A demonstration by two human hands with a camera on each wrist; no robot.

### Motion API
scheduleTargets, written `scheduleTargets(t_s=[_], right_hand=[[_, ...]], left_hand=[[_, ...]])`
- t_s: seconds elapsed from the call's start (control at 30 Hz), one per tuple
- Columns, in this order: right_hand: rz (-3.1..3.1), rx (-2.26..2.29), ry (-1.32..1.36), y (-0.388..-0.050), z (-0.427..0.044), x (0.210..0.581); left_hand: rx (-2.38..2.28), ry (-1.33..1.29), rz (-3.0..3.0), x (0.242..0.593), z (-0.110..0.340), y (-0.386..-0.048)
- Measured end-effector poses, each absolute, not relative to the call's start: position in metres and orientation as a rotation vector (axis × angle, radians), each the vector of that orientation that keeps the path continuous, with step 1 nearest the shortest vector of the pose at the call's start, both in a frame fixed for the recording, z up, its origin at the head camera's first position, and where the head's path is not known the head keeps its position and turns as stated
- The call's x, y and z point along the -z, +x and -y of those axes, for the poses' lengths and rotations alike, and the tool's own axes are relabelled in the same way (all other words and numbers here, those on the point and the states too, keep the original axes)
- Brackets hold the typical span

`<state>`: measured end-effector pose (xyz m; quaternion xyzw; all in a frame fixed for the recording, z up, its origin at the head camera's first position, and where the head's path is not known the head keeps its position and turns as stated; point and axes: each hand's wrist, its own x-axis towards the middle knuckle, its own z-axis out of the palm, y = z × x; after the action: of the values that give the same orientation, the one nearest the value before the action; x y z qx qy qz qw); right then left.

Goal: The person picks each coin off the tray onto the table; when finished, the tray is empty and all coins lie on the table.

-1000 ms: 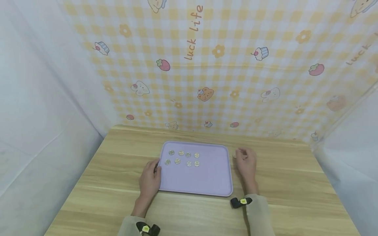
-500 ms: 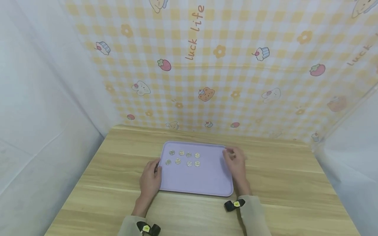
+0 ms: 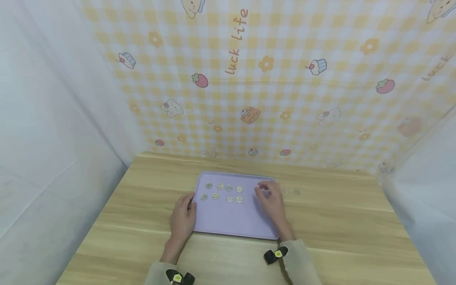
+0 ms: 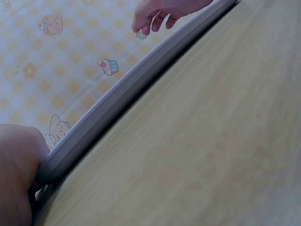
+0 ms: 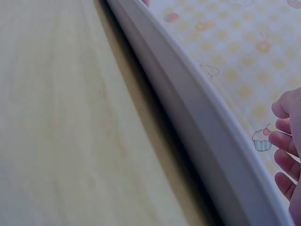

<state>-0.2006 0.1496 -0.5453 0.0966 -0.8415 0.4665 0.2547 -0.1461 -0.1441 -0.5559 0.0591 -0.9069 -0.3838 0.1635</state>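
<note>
A lilac tray (image 3: 231, 221) lies on the table, with several round coins (image 3: 216, 196) in two rows on its left half. My left hand (image 3: 182, 219) grips the tray's left edge; the left wrist view shows that hand (image 4: 19, 169) at the tray's corner (image 4: 56, 165). Over the right part of the tray is my right hand (image 3: 272, 201), thumb and forefinger drawn together on what seems to be a small coin, mostly hidden by the fingertips. In the right wrist view its curled fingers (image 5: 287, 141) show beyond the tray's rim (image 5: 207, 122).
Two more coins, one clear (image 3: 286, 190) and one fainter (image 3: 297, 192), lie on the wooden table (image 3: 342, 221) right of the tray. A yellow checked cloth (image 3: 263, 87) hangs behind the table, and pale sheets (image 3: 71, 118) hang at both sides.
My right hand has moved left from the table beside the tray to above its right part, uncovering coins on the table. My left hand stays at the tray's edge.
</note>
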Motion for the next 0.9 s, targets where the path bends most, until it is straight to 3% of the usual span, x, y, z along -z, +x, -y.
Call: scheduleTargets(t_s=[0.9], right_hand=[[2.448,-0.97,0.507,-0.19,-0.106,0.564]], left_hand=[[1.11,0.191,2.634,0.554,0.144,-0.146]])
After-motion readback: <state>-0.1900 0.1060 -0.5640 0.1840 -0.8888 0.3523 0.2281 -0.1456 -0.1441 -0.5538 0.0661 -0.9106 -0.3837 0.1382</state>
